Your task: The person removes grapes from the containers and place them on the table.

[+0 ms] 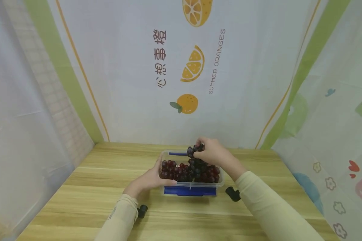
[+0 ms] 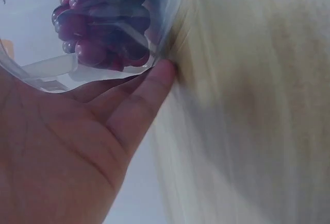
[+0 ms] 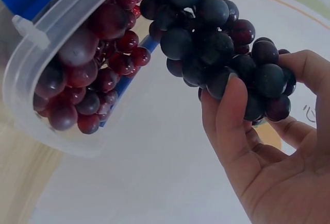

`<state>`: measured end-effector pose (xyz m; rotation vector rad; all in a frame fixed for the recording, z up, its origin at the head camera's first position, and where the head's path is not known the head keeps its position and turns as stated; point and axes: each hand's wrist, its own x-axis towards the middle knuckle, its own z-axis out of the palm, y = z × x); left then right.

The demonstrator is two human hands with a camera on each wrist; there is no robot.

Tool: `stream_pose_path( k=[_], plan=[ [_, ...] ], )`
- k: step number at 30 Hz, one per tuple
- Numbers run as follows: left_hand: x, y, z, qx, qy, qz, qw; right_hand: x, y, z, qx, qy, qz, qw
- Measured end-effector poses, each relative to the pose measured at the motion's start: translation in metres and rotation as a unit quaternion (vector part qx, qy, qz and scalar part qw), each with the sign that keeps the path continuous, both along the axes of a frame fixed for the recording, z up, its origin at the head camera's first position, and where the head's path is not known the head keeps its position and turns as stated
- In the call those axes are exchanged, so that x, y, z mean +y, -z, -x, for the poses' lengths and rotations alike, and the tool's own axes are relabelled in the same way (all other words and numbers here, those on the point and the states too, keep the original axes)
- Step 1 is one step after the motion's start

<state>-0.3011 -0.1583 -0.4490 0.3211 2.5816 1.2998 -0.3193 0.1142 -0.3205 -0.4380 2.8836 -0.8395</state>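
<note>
A clear plastic food box (image 1: 193, 184) with blue clips holds bunches of grapes, dark red ones (image 1: 170, 172) at its left. My left hand (image 1: 151, 177) spans the box's front left corner, its thumb along the front rim. In the left wrist view, the straight fingers (image 2: 142, 100) lie against the outside wall. My right hand (image 1: 213, 153) pinches the upper end of a dark, nearly black bunch of grapes (image 3: 201, 44) between thumb and fingers. That bunch is raised over the right half of the box, its lower end hanging among the other grapes.
Two small black objects stand on the wooden table (image 1: 87, 197), one (image 1: 233, 193) beside the right sleeve and one (image 1: 142, 211) by the left sleeve. Behind the table hangs a white cloth (image 1: 123, 100) with printed oranges. More printed cloth (image 1: 319, 134) hangs at the right.
</note>
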Motion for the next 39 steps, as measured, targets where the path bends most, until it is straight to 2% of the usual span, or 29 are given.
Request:
stream_pose_path(
  k=[16,27,32,39],
  plan=[
    [0.004,0.001,0.000,-0.003,-0.002,0.016,0.9999,0.003,-0.013,-0.004,0.019,-0.002,-0.011,1.000],
    [0.000,-0.004,-0.007,0.011,0.006,0.008,0.9999,0.008,-0.019,-0.004,0.029,0.002,0.021,0.999],
    [-0.001,-0.003,-0.005,0.013,0.015,0.004,0.9998,0.012,-0.026,-0.003,0.030,0.006,0.035,0.999],
    [0.000,0.000,-0.004,0.012,0.010,0.005,0.9999,0.012,-0.030,-0.005,0.029,0.010,0.047,0.998]
  ],
)
